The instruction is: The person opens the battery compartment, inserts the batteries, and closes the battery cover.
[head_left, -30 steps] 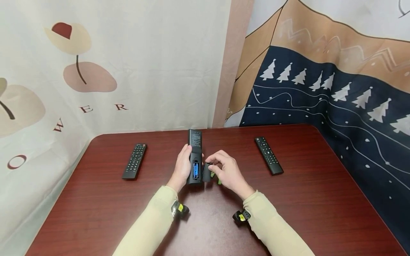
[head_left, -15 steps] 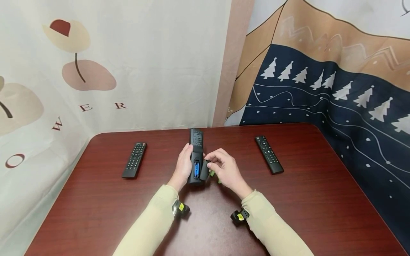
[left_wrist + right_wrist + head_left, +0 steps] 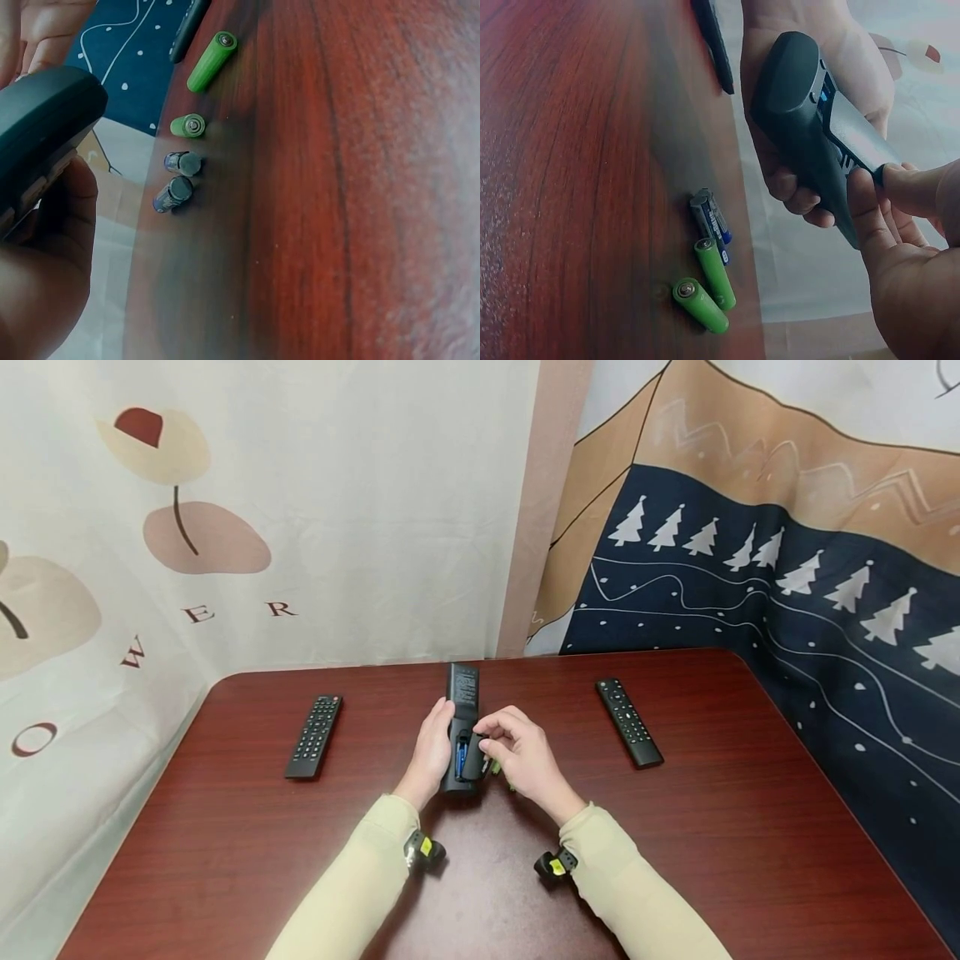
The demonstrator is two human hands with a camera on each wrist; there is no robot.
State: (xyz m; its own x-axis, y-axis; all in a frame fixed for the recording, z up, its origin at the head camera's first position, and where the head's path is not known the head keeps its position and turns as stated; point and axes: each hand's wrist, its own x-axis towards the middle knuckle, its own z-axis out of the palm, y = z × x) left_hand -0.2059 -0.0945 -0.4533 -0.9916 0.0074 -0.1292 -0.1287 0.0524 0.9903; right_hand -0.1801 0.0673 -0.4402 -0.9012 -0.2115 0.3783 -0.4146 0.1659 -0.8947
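Dark red wood grain runs across the tabletop (image 3: 210, 860) under my hands, with a pale printed cloth (image 3: 375, 485) ahead of them and a navy cloth (image 3: 675, 585) with white trees beyond to their right. My left hand (image 3: 429, 753) curls round a black remote control (image 3: 463, 693), back side up, held between my two hands; blue battery casing (image 3: 461, 758) shows in its compartment. My right hand (image 3: 528, 762) pinches the battery cover (image 3: 855, 135) between thumb and fingers, tilted partly over that compartment. Beneath my right hand, two green batteries (image 3: 714, 274) lie near two silver-and-blue batteries (image 3: 707, 217). A second remote (image 3: 313, 737) lies well left of my hands, a third remote (image 3: 630, 724) to their right, both buttons up.
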